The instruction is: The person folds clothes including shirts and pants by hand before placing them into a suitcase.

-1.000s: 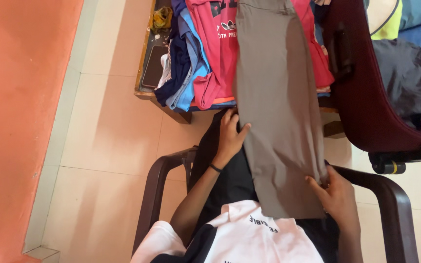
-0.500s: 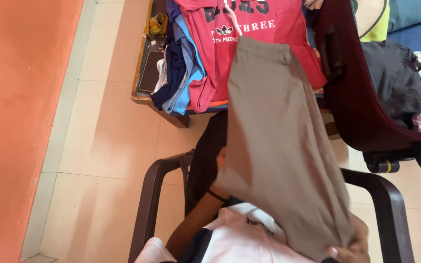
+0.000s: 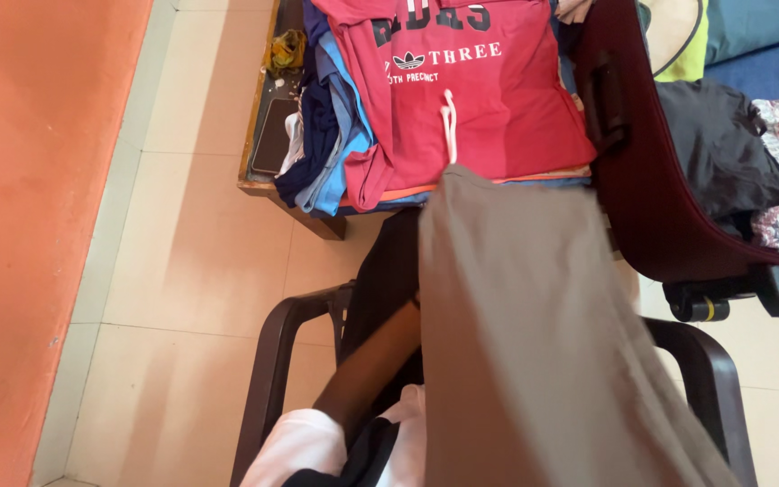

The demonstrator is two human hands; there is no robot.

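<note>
Neither hand is visible at this moment: both are hidden behind the grey trousers (image 3: 543, 343), so whether the fingers are spread, narrowed or closed on the cloth cannot be told. Only the left forearm (image 3: 376, 365) is seen, running from the white sleeve up to the left edge of the cloth, where it disappears.

Compared with one second ago, the trousers are no longer laid flat along the lap with a hand pressed on each edge. They have been raised and drawn toward the camera, and half a second ago the right hand was last seen gripping the lower corner. The far end of the cloth, which earlier lay over the pile on the table, now ends at the table's near edge. The red sweatshirt (image 3: 471, 99) is thereby uncovered, and its white drawstring is exposed.

It is judged that the trousers are being lifted for a fold or a turn, and that the fold is not yet completed.

Outward from the cloth, the brown plastic chair (image 3: 277, 361) frames the lap. The low wooden table (image 3: 259, 185) carries the stacked clothes, with blue garments (image 3: 335, 135) hanging over its left side. A dark red suitcase (image 3: 651, 198) lies open to the right.
</note>
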